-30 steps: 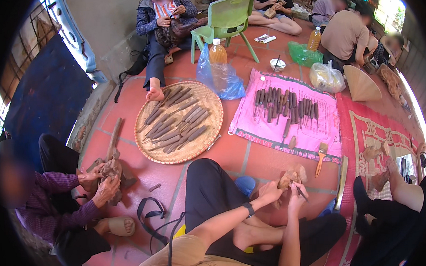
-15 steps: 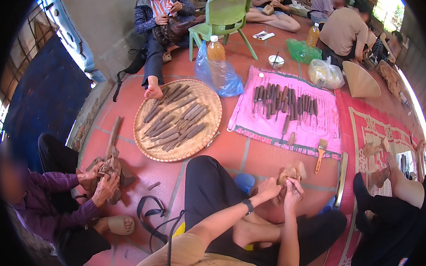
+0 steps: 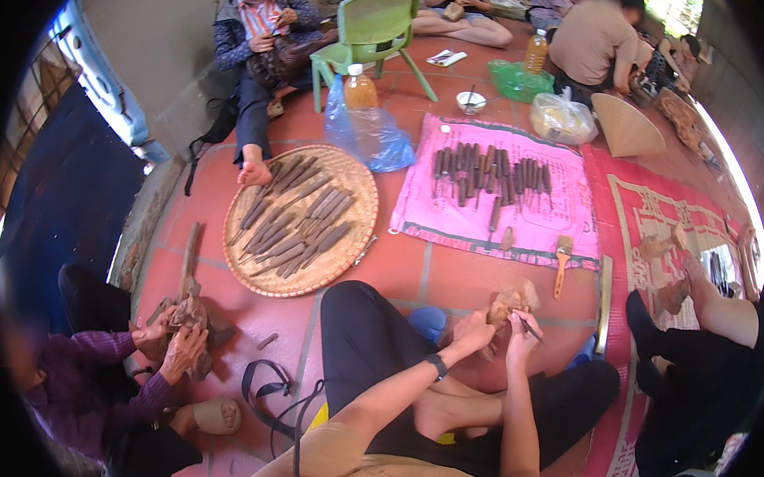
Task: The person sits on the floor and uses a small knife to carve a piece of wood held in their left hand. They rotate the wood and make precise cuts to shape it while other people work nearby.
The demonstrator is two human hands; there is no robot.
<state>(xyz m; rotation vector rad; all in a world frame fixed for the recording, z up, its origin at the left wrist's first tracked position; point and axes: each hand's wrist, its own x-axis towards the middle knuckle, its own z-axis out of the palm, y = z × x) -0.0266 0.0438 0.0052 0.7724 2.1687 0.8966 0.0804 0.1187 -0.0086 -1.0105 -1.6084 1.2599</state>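
Observation:
In front of my crossed legs is a small light-brown wood carving (image 3: pixel 514 299). My left hand (image 3: pixel 474 331), with a dark band at its wrist, is closed on the carving's near left side. Closed around a slim dark-handled carving tool (image 3: pixel 532 329), my right hand (image 3: pixel 520 339) brings the tool's tip against the wood. The exact contact point is hidden by my fingers. Beyond the carving lies a pink cloth (image 3: pixel 414 203) bearing rows of dark-handled carving tools (image 3: pixel 491 170). A flat brush (image 3: pixel 563 265) with a wooden handle rests at its near right corner.
A round woven tray (image 3: pixel 360 231) of tools lies ahead left. Beside me on the left, a person (image 3: pixel 106 370) holds a wood piece (image 3: pixel 196 323). A black strap (image 3: pixel 269 388) lies between us. Another person's legs (image 3: pixel 702 344) are at right. A green chair (image 3: pixel 379 25) stands behind a bottle (image 3: pixel 359 90).
The view has shifted, so the surroundings sit a little further left. My right hand has turned the tool slightly, its handle now pointing more to the right. Both hands keep their grip.

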